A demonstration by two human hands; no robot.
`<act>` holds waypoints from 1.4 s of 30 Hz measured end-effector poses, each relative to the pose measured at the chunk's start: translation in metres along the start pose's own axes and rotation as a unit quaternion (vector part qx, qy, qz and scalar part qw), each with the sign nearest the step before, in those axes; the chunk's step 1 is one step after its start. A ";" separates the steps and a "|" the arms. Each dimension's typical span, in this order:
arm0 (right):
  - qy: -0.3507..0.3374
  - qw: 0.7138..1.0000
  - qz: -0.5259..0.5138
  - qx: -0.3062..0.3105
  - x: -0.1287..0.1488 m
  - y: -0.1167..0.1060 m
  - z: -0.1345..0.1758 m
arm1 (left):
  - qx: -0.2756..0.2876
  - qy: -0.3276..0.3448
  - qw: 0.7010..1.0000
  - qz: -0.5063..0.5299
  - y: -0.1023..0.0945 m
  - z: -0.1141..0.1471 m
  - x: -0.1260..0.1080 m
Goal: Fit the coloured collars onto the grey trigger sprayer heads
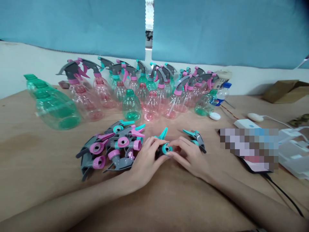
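Between my two hands is a grey and teal spray trigger head [166, 148], its round collar facing me. My left hand [147, 159] wraps around its body from the left. The fingertips of my right hand [189, 157] pinch the teal collar from the right. Close to my left hand lies a pile of grey spray trigger heads [120, 162] with pink or teal collars. Just beyond my right hand, another teal and grey trigger head [199, 140] rests on the table. Much of the held head's body is hidden behind my fingers.
Several pink and green spray bottles [152, 108] stand behind, some topped with trigger heads. At right lie a phone [256, 164] with a black cable, a white power strip [246, 125] and a clear plastic box [295, 158]. A cardboard box [285, 91] sits far right.
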State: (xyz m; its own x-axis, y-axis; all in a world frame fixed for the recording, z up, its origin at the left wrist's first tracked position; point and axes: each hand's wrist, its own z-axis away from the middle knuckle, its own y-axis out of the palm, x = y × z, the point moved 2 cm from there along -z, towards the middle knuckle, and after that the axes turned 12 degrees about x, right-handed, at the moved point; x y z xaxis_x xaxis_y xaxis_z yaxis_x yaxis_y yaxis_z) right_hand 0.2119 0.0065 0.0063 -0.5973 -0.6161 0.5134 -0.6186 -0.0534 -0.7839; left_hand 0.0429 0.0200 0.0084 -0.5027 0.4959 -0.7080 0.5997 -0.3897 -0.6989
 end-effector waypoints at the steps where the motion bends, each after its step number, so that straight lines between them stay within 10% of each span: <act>1: -0.001 1.000 -0.002 0.004 0.000 0.001 0.000 | 0.001 0.001 1.000 0.002 0.000 0.000 0.000; 42: 0.021 0.993 -0.062 0.098 -0.001 0.010 0.006 | 0.039 0.003 0.999 0.036 0.001 0.002 0.002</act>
State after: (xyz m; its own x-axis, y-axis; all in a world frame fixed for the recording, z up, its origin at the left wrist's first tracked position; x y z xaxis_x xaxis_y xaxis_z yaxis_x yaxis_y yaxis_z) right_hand 0.2097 0.0021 -0.0038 -0.5460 -0.5615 0.6218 -0.5805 -0.2816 -0.7640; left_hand 0.0418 0.0188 0.0062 -0.4560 0.4699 -0.7558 0.5835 -0.4835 -0.6526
